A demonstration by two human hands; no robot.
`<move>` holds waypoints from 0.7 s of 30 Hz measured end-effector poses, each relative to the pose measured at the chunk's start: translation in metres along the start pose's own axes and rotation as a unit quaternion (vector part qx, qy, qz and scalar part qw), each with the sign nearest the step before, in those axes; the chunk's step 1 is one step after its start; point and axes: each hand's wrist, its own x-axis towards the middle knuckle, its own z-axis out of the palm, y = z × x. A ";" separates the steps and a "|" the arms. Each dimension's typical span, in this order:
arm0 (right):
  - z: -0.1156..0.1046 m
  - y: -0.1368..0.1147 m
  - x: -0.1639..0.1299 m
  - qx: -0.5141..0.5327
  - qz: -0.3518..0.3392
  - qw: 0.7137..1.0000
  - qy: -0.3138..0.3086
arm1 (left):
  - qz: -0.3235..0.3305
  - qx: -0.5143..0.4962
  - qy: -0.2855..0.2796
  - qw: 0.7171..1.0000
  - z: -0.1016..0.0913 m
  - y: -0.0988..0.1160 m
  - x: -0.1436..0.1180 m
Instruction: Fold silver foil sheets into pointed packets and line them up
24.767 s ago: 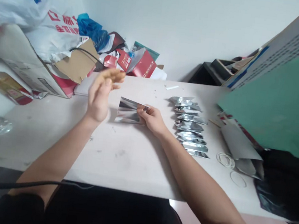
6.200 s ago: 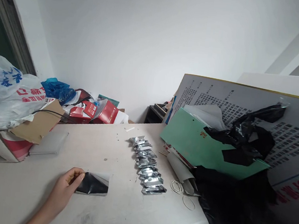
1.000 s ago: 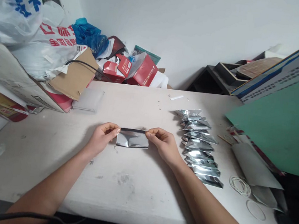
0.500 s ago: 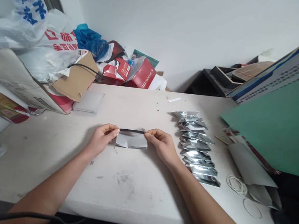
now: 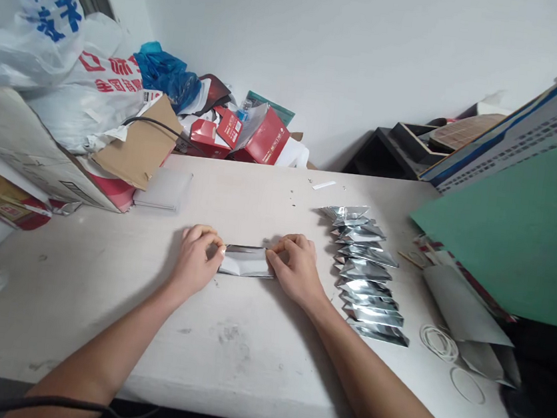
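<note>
A small silver foil pouch (image 5: pixel 245 263) lies flat at the middle of the table, its long far edge dark. My left hand (image 5: pixel 199 257) pinches its left end near the far corner, fingers curled. At the right end, my right hand (image 5: pixel 297 265) grips the other far corner between thumb and fingers. The fingertips partly cover both corners. To the right of my right hand, several similar silver foil pouches (image 5: pixel 366 271) lie overlapped in a row running away from me.
On the right are a coil of white cord (image 5: pixel 438 342), a grey folder (image 5: pixel 463 304) and a green board (image 5: pixel 520 210). A clear flat stack (image 5: pixel 164 189) sits left, beside a carton (image 5: pixel 39 141) under plastic bags (image 5: pixel 90 93). Red boxes (image 5: pixel 262 137) stand behind.
Both hands have shifted their grip and their fingers are more curled. The pouch's dark far edge looks thinner now, and its light face has changed shape slightly.
</note>
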 end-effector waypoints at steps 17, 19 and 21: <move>0.011 -0.005 -0.003 -0.098 -0.024 0.995 -0.023 | 0.172 0.187 -0.103 0.962 -0.002 0.000 0.008; 0.009 -0.010 -0.002 -0.109 -0.032 0.992 -0.055 | 0.214 0.191 -0.169 0.943 -0.006 0.005 0.012; 0.008 -0.015 -0.002 -0.121 -0.041 0.989 -0.077 | 0.241 0.191 -0.229 0.924 -0.010 0.011 0.016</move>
